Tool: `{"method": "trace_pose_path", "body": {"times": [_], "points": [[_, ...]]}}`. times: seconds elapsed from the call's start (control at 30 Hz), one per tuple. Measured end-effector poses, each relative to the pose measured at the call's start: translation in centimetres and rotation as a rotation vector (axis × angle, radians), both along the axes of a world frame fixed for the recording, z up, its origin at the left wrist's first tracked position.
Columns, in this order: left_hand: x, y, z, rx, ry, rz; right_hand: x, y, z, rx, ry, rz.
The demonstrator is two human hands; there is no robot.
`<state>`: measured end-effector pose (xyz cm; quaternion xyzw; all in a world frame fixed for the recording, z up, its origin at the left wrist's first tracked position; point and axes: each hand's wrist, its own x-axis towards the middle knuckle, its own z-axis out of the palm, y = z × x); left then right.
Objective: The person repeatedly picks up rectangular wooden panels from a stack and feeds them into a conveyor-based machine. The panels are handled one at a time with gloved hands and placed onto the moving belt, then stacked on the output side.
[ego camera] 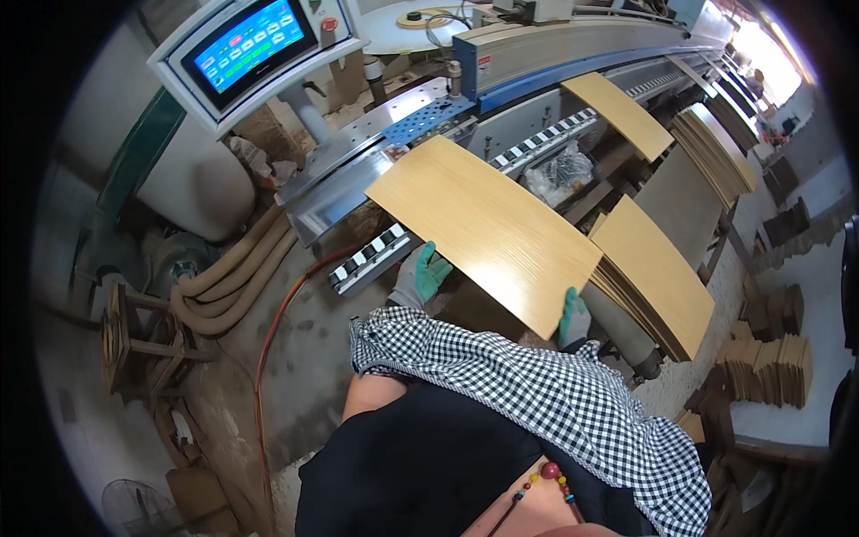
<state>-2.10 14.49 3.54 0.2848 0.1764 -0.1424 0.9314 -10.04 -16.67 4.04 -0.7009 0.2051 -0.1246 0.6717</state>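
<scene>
A rectangular board with a light wood-grain face (490, 228) lies across the infeed side of a long woodworking machine, over a strip of rollers (369, 258). My left hand (427, 274), in a grey and green work glove, is at the board's near long edge, its fingers spread. At the near right corner, my right hand (574, 319) holds the board's short edge, with part of the hand hidden by the board. Another wood-grain board (617, 114) rests farther along the machine. A stack of like boards (658, 275) stands just right of the held one.
A control panel with a lit touchscreen (251, 47) stands at upper left. Ribbed hoses (221, 305) and a red hose (272, 342) run along the floor at left. More board stacks (721, 151) stand at right. A person (758, 79) is far off at upper right.
</scene>
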Motion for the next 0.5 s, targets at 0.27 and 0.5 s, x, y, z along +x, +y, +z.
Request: {"method": "trace_pose_path", "body": {"times": [0.27,0.5], "points": [[-4.2,3.8,-1.1,0.050,-0.105,-0.039,0.4,6.5,2.1,0.263,0.344,0.614],[-4.7,4.6,-1.6,0.494,0.084,0.083,0.1,8.3,3.5,0.252,0.398,0.843]]}}
